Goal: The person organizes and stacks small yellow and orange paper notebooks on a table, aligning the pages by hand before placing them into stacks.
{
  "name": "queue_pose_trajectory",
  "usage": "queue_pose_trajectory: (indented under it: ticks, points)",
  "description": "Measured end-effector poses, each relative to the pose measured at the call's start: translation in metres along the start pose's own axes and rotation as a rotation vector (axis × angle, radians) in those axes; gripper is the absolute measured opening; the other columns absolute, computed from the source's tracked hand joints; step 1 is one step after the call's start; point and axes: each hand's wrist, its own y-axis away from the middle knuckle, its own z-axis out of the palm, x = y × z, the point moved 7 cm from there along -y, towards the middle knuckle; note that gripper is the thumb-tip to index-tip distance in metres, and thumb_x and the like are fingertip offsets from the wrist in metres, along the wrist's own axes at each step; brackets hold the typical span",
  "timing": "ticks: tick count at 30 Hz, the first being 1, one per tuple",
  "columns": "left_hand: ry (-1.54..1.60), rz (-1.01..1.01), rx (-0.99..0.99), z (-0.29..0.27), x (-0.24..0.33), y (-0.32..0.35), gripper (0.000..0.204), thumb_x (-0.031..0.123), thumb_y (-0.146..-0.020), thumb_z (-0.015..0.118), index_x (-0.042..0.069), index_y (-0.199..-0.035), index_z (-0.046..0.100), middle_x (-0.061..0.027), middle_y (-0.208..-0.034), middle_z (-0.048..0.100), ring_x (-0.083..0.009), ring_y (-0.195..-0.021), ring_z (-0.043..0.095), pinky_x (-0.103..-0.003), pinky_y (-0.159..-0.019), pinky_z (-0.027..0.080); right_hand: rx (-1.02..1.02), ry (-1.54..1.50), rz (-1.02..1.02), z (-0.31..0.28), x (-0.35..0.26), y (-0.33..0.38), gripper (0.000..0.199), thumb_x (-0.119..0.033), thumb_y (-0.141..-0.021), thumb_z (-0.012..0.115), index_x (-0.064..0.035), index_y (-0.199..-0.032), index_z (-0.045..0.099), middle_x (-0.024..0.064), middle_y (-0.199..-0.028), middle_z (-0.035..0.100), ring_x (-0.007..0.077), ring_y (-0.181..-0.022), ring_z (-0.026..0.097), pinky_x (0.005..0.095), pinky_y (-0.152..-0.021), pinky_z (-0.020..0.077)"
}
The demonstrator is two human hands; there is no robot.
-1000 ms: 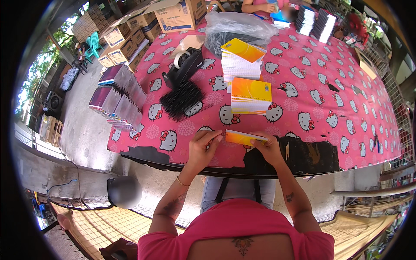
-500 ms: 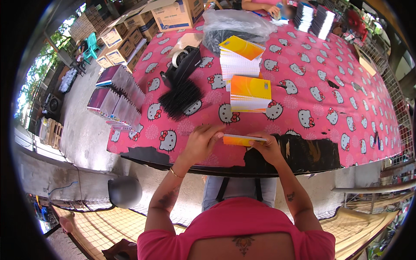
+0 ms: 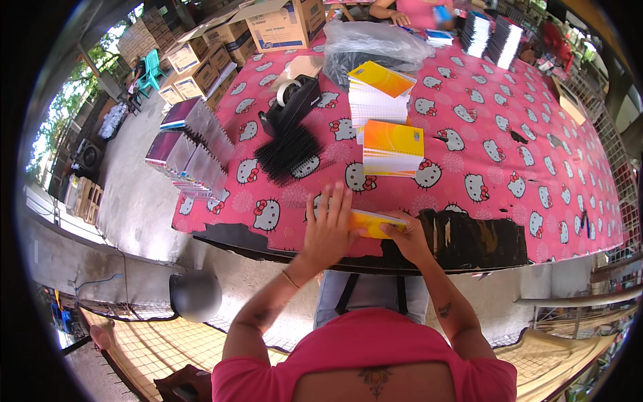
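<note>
A small stack of paper with a yellow-orange cover (image 3: 376, 224), like a notepad, stands tilted near the table's front edge. My right hand (image 3: 409, 239) grips its right end, thumb on the cover. At its left end is my left hand (image 3: 328, 224), fingers stretched out and palm close against the edge; the thumb lies by the cover's lower corner. Just beyond are two piles of similar pads with yellow covers, the nearer pile (image 3: 394, 144) and the farther pile (image 3: 380, 94). Left of these lies a heap of black spiral binding coils (image 3: 288, 154).
A black tape dispenser (image 3: 295, 104) sits behind the coils. Stacked spiral notebooks (image 3: 187, 144) stand at the table's left edge. Cardboard boxes (image 3: 278, 30) and a clear plastic bag (image 3: 375, 47) are at the back. Across the table, a person (image 3: 418, 13) works near dark notebook stacks (image 3: 504, 41).
My left hand has opened out, its fingers now straight along the pad's left end. The pad has tilted, showing more of its yellow cover. The view has shifted slightly.
</note>
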Motion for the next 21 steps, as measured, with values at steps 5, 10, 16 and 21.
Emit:
queue_pose_trajectory:
  ticks: [5,10,16,21]
  points:
    - [0.086,-0.111,-0.093,0.023,0.012,0.037,0.089,0.054,-0.091,0.055,-0.007,-0.149,0.028,-0.0285,-0.157,0.025,-0.0431,-0.149,0.018,-0.069,-0.114,0.006,-0.011,0.087,-0.028,0.004,-0.003,-0.002,0.026,-0.01,-0.095,0.066,0.0028,-0.117,0.065,0.0068,-0.106,0.07,0.0093,-0.096,0.062,0.0259,-0.085,0.0506]
    - [0.011,-0.059,-0.193,0.032,0.017,0.043,0.089,0.056,-0.091,0.053,-0.008,-0.149,0.028,-0.0289,-0.157,0.024,-0.0426,-0.148,0.02,-0.068,-0.114,0.006,-0.034,-0.027,-0.006,0.005,-0.021,-0.007,0.027,-0.013,-0.094,0.067,0.0023,-0.117,0.065,0.0056,-0.106,0.069,0.0093,-0.097,0.061,0.026,-0.087,0.0499]
    - [-0.114,-0.092,-0.01,0.007,0.003,0.008,0.09,0.06,-0.091,0.05,-0.01,-0.146,0.033,-0.0299,-0.154,0.031,-0.0441,-0.146,0.025,-0.065,-0.114,0.012,-0.098,-0.008,-0.016,0.014,-0.019,-0.007,0.027,-0.012,-0.094,0.067,0.0019,-0.117,0.065,0.0061,-0.106,0.07,0.0103,-0.098,0.062,0.0269,-0.087,0.0504]
    - [0.068,-0.085,0.054,0.005,0.009,0.012,0.078,0.052,-0.094,0.051,-0.005,-0.146,0.036,-0.0234,-0.154,0.036,-0.0384,-0.146,0.029,-0.062,-0.116,0.012,-0.12,0.05,-0.003,0.011,-0.018,-0.007,0.027,-0.009,-0.093,0.067,0.0019,-0.117,0.065,0.006,-0.107,0.07,0.0101,-0.097,0.062,0.0269,-0.087,0.0514]
